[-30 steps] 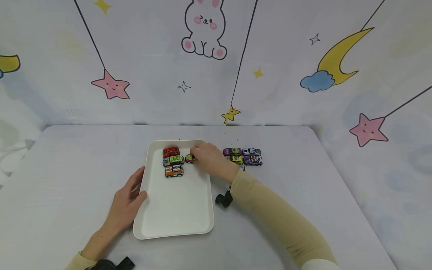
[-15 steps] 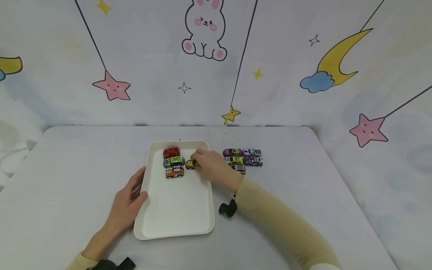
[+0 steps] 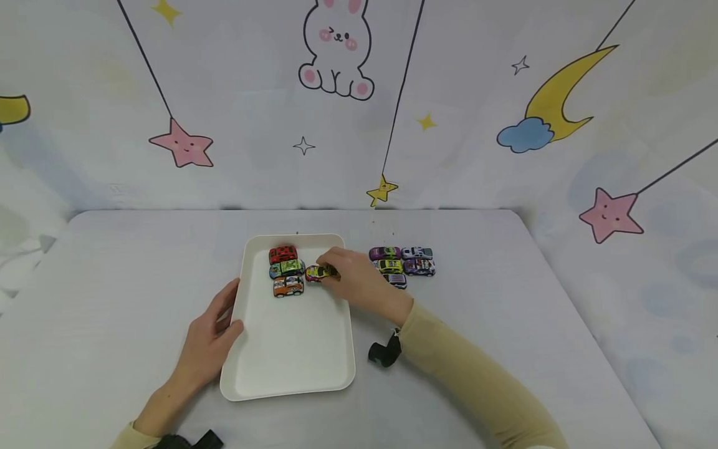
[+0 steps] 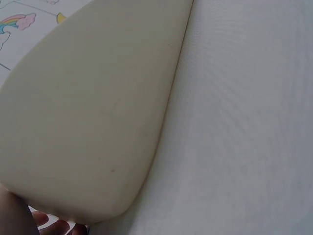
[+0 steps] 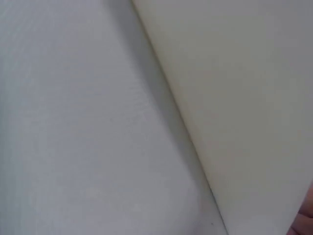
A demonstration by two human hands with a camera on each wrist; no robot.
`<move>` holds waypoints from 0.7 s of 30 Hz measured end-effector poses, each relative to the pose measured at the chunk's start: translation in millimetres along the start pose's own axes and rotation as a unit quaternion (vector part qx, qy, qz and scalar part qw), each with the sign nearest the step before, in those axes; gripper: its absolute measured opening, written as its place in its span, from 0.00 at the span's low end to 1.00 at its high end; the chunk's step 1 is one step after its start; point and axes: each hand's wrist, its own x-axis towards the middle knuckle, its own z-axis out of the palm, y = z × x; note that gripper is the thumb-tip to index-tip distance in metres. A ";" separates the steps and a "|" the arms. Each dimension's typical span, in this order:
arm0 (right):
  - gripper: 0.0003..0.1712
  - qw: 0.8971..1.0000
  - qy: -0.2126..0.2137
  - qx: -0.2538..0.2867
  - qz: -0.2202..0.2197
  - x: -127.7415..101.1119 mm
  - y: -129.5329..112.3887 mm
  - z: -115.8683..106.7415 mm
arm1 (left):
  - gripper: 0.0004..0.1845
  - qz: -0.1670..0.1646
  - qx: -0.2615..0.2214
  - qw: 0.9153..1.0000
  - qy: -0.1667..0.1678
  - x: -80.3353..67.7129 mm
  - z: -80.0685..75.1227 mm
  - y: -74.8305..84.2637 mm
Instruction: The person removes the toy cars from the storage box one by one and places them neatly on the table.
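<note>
Yellow car [image 3: 321,272] now sits lower on the tray [image 3: 291,349], beside the green car [image 3: 288,267]; a second ago you had it higher. Your right hand [image 3: 359,280] still pinches it; your left hand [image 3: 210,340] grips the tray edge.

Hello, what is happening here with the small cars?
A person's right hand holds a yellow car on the white tray, beside three cars lined up at its far end. The left hand grips the tray's left edge. Five more cars sit on the table, right of the tray.
</note>
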 end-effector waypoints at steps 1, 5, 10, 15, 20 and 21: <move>0.18 1.000 0.005 0.004 -0.004 -0.4 1.1 -0.7 | 0.37 0.000 0.001 1.000 0.000 0.1 0.1 0.1; 0.18 1.000 0.019 0.012 -0.020 -2.5 4.0 -2.6 | 0.37 0.002 0.008 1.000 0.001 -0.1 0.2 0.0; 0.18 0.999 0.026 0.023 -0.027 -5.3 5.4 -3.4 | 0.37 0.002 0.007 1.000 0.001 -0.6 0.4 -0.7; 0.18 0.998 0.045 0.022 -0.031 -8.9 6.8 -4.1 | 0.37 0.003 0.004 1.000 0.001 -0.8 0.7 -0.4; 0.18 0.995 0.075 0.039 -0.045 -13.9 7.7 -7.4 | 0.37 0.003 0.010 1.000 0.000 -0.2 0.4 0.1; 0.18 0.995 0.082 0.043 -0.047 -15.0 8.2 -8.2 | 0.37 0.004 0.010 1.000 0.000 -0.1 0.4 0.2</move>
